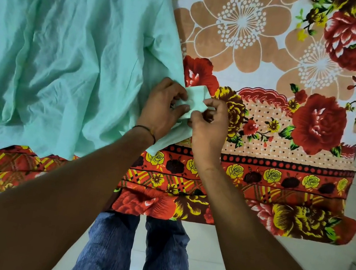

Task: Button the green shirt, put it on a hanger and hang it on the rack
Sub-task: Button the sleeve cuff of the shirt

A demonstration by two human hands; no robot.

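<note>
Shirt (69,52): lies spread on the bed sheet (263,148), from the middle out to 9 and 11 o'clock.
Shirt corner: sticks out at the middle, between both hands.
Left hand (160,108): on the corner's 9 o'clock side, touching it.
Right hand (208,128): on its 3 o'clock side, touching it.
Legs (135,251): at 6 o'clock, on the floor (234,260) in front of the bed.

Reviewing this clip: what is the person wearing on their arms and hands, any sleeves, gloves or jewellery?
Both forearms are bare, with no sleeves or gloves in view. The left hand has a thin dark thread band around its wrist, with a small orange-yellow bit on it. The right hand shows no ring, watch or band.
</note>
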